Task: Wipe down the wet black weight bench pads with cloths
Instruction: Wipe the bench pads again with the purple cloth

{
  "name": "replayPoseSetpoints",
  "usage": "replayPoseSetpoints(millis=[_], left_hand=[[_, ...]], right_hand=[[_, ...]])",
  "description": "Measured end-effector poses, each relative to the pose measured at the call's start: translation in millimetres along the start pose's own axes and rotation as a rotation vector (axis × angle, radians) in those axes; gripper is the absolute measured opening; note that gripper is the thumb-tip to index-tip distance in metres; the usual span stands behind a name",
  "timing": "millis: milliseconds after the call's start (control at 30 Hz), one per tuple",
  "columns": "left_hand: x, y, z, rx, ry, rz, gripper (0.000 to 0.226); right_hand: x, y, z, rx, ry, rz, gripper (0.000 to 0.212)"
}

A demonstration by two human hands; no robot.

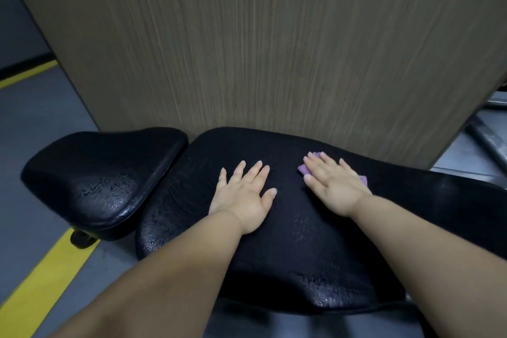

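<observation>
A long black bench pad (pixel 296 250) runs across the lower middle, wet and beaded along its near and left edges. A smaller black seat pad (pixel 101 175) lies to its left, with water drops on its near part. My left hand (pixel 244 195) rests flat on the long pad with straight, spread fingers and nothing under it. My right hand (pixel 332 186) presses flat on a purple cloth (pixel 304 169), whose corners show past the fingertips and by the wrist. Most of the cloth is hidden under the palm.
A wood-grain wall panel (pixel 260 41) stands right behind the bench. Grey floor with yellow lines (pixel 46 277) lies to the left. Metal frame bars (pixel 488 140) show at the right edge. A dark wheel or foot (pixel 81 239) sits under the seat pad.
</observation>
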State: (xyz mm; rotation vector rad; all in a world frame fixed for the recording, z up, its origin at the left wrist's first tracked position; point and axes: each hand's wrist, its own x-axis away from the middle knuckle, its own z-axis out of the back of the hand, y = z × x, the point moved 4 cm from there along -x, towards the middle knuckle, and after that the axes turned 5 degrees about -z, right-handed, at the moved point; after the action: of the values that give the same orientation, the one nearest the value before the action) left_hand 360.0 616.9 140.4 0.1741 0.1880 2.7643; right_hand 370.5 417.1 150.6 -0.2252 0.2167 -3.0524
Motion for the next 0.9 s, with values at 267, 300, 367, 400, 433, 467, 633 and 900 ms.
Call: replayPoseSetpoints(millis=[267,300,367,400,433,467,633,900], left_hand=[[3.3,1.9,2.0,-0.003,-0.01,0.011,0.059],[4.6,2.2,2.2,-0.003,-0.01,0.013,0.059],[6.5,3.4,2.4,-0.004,-0.011,0.017,0.059],[7.2,4.0,2.4,-0.004,-0.011,0.018,0.059],[7.8,4.4,2.3,-0.006,-0.011,0.02,0.059],[8.5,4.6,2.3,-0.008,-0.009,0.023,0.059],[7.9,5.2,2.3,-0.008,0.008,0.026,0.058],[3.9,4.0,1.6,-0.015,0.016,0.021,0.058]], right_hand=[[144.8,-21.8,-27.2,0.027,0.052,0.189,0.082],[157.9,-19.2,-31.2,0.061,0.086,0.19,0.071],[172.9,-13.1,-34.7,0.114,0.125,0.174,0.057],[176.0,-10.9,-35.5,0.109,0.124,0.172,0.054],[177.2,-9.6,-34.9,0.108,0.125,0.174,0.053],[176.0,-7.9,-34.6,0.111,0.119,0.172,0.053],[153.3,-1.1,-24.1,-0.025,0.08,0.173,0.081],[94.7,28.7,-6.4,0.019,0.013,0.01,0.055]])
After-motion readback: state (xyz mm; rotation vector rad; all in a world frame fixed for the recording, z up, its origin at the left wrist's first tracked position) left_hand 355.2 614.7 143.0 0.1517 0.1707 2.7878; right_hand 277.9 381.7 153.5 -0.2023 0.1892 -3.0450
